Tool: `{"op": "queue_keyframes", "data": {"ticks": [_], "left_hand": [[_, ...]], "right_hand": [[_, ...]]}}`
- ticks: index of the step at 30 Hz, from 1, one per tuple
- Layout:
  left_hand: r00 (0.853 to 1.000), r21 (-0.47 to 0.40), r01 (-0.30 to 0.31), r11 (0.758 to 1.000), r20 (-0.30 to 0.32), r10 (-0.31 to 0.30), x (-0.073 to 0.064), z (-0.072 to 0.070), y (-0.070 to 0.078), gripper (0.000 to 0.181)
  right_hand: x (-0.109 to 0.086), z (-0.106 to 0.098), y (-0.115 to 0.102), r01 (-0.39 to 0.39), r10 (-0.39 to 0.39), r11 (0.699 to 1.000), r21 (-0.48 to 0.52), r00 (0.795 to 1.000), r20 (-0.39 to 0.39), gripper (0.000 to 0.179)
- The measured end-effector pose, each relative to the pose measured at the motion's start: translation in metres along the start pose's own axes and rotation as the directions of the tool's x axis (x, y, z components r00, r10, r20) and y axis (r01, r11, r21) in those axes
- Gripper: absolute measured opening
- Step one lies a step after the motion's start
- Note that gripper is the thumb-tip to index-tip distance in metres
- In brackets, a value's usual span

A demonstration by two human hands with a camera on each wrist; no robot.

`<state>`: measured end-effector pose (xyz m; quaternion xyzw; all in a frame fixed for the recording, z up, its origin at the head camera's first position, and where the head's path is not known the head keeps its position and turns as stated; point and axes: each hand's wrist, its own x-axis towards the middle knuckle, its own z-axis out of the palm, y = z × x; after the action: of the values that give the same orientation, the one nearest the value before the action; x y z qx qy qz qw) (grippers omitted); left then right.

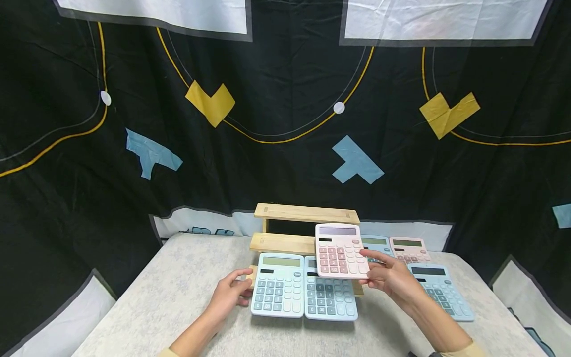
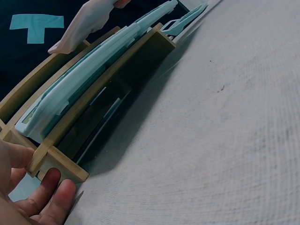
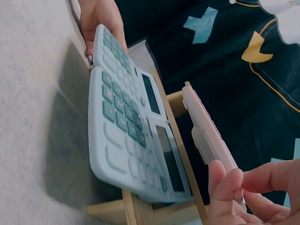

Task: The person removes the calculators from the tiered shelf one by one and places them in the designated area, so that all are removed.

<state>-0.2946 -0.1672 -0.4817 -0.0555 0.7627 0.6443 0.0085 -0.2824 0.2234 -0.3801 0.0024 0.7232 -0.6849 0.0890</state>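
My right hand (image 1: 388, 277) pinches a pink calculator (image 1: 341, 250) by its right edge between thumb and fingers. The calculator hangs over a tiered wooden rack (image 1: 282, 243), tilted, and overlaps one of two blue calculators in the head view. Those two, a left blue calculator (image 1: 277, 285) and a right blue calculator (image 1: 332, 310), lean side by side on the rack's front tier. With my left hand (image 1: 229, 293) I grip the rack's left end, and in the left wrist view the fingers (image 2: 44, 190) curl at the wooden corner (image 2: 65, 164).
To the right of the rack, a blue calculator (image 1: 374, 241), a pink calculator (image 1: 407, 244) and another blue calculator (image 1: 441, 290) lie on the pale table (image 1: 178, 282). A black cloth (image 1: 285, 168) with tape patches hangs behind the table.
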Motion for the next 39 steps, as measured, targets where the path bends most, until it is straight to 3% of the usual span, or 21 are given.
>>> {"op": "queue_keyframes", "data": {"ticks": [29, 39], "left_hand": [[1.000, 0.001, 0.006, 1.000, -0.010, -0.006, -0.001, 0.001, 0.002, 0.038], [1.000, 0.008, 0.008, 1.000, -0.011, -0.008, -0.003, 0.000, 0.003, 0.039]], "right_hand": [[-0.020, -0.060, 0.015, -0.082, 0.074, 0.994, -0.067, 0.992, -0.104, 0.067], [-0.027, -0.079, 0.019, -0.089, 0.083, 0.993, -0.079, 0.994, -0.075, 0.068]]}}
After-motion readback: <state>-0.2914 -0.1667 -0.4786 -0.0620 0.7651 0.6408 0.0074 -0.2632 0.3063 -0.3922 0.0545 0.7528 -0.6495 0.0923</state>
